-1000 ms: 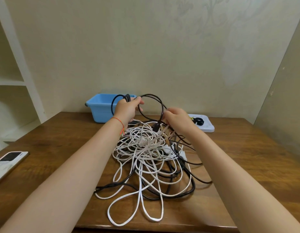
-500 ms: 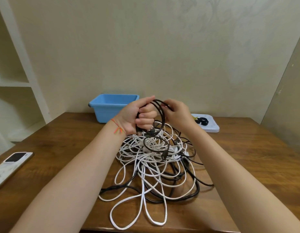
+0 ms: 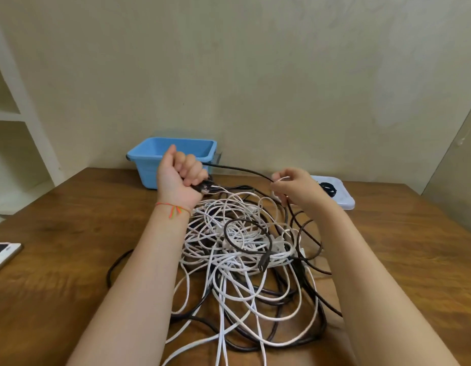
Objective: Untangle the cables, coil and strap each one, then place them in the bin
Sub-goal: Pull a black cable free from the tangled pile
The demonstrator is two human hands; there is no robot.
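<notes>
At the near edge of the wooden table (image 3: pixel 414 254) lies the tangle of cables (image 3: pixel 245 260), white and black loops mixed together, and some white loops reach to the bottom of the view. The 2 forearms come from below, one on each side of this pile. The left hand (image 3: pixel 181 175) is raised over the far left part of the tangle, palm side toward the camera, with the fingers curled into a fist around a bundle of the black cable (image 3: pixel 239 169). From this fist 1 black strand runs nearly straight to the right hand (image 3: pixel 292 186), which is lower and pinches the strand between thumb and fingertips; a thin white loop is also at these fingers. A red and yellow string bracelet (image 3: pixel 173 207) is on the left wrist. Left of the pile the table shows bare wood up to a phone (image 3: pixel 2 254) at the left border. Farther back, behind the left hand and against the wall, stands the blue bin (image 3: pixel 147 165). Behind the right hand lies a white tray (image 3: pixel 345 199) with black straps (image 3: pixel 328 187) on it.
</notes>
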